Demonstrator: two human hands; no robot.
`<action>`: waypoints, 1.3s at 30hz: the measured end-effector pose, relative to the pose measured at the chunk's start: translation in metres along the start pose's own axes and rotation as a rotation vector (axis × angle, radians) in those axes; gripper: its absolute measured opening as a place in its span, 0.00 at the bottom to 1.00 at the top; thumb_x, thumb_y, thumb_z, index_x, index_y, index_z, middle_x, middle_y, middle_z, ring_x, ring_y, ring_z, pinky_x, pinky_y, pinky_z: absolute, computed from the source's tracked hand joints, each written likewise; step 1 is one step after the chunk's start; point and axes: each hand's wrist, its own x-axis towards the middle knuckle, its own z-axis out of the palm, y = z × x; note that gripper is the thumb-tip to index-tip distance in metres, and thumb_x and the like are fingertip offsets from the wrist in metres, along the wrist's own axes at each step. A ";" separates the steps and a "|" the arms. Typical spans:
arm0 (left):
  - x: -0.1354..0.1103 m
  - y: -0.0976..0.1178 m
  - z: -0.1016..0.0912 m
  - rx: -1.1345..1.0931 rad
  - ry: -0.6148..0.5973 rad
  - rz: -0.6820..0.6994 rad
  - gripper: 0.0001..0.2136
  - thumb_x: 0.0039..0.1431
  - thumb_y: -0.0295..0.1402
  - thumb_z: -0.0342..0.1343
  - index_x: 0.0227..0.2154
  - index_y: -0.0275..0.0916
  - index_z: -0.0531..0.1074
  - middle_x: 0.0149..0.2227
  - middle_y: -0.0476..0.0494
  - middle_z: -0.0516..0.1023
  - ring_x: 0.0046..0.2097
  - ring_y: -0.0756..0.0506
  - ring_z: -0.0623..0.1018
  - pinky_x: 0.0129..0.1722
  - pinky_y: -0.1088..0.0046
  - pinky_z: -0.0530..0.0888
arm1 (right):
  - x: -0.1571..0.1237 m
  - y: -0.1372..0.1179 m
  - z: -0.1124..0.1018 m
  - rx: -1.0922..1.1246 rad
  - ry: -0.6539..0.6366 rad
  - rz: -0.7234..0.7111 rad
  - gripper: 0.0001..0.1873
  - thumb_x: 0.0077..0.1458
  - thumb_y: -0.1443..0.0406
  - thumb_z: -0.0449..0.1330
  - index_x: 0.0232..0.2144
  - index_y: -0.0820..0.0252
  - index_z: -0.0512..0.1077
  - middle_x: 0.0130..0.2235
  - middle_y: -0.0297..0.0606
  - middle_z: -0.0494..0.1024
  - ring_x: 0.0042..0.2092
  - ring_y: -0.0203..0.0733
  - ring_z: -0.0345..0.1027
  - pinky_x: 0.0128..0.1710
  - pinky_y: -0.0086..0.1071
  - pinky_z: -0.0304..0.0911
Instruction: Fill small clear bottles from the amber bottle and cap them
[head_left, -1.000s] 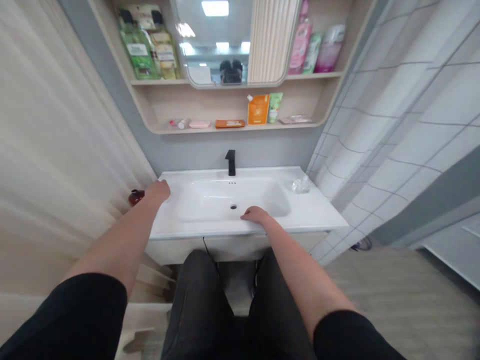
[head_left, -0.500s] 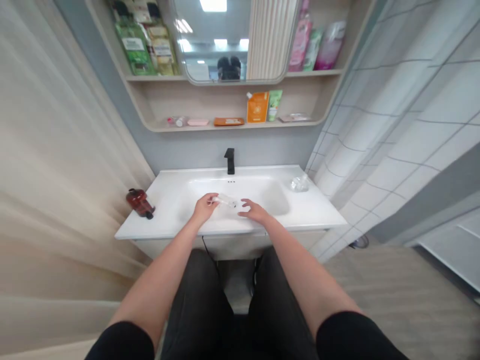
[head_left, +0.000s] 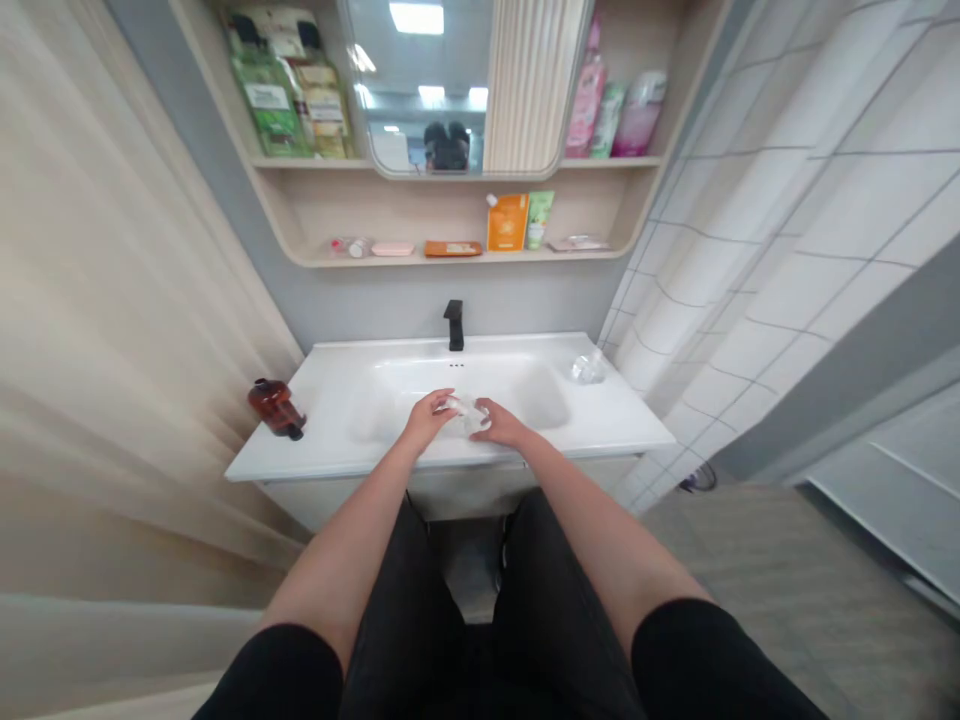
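Note:
Both my hands meet over the white sink [head_left: 360, 455], just in front of the basin. My left hand [head_left: 426, 418] pinches one end of a small clear plastic object [head_left: 466, 409], perhaps a little bottle. My right hand [head_left: 501, 423] closes on its other end. A brown bottle [head_left: 274, 407] lies tipped on the sink's left ledge, well left of my left hand. The black faucet [head_left: 453, 324] stands behind the basin.
A crumpled clear item [head_left: 588, 369] rests on the sink's right ledge. Shelves above hold an orange pouch [head_left: 507, 221], green refill bags [head_left: 271, 95] and pink bottles [head_left: 586, 95] beside a mirror [head_left: 420, 80]. A curtain hangs at left, a tiled wall [head_left: 750, 250] at right.
My left hand left the sink's left corner by the brown bottle and came to the middle holding the clear object. My right hand lifted off the front rim and joined it.

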 end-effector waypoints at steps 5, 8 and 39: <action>0.001 0.001 0.000 -0.083 -0.045 -0.048 0.27 0.51 0.42 0.74 0.53 0.39 0.81 0.53 0.34 0.85 0.54 0.37 0.83 0.61 0.53 0.75 | 0.011 -0.008 0.013 0.152 -0.011 0.054 0.40 0.35 0.62 0.81 0.52 0.54 0.72 0.48 0.38 0.80 0.46 0.49 0.77 0.51 0.43 0.75; 0.000 0.002 -0.001 -0.140 -0.077 -0.070 0.30 0.51 0.43 0.74 0.57 0.39 0.80 0.53 0.34 0.86 0.53 0.37 0.83 0.61 0.53 0.75 | 0.012 -0.007 0.021 0.220 0.010 0.018 0.39 0.35 0.60 0.81 0.50 0.53 0.71 0.45 0.35 0.80 0.45 0.48 0.77 0.49 0.43 0.75; -0.003 0.011 -0.005 -0.196 -0.087 -0.077 0.46 0.44 0.35 0.79 0.68 0.45 0.68 0.53 0.39 0.83 0.54 0.41 0.81 0.62 0.58 0.72 | -0.001 -0.017 0.022 0.190 0.065 -0.174 0.38 0.37 0.54 0.81 0.47 0.52 0.69 0.50 0.38 0.78 0.47 0.47 0.75 0.52 0.44 0.72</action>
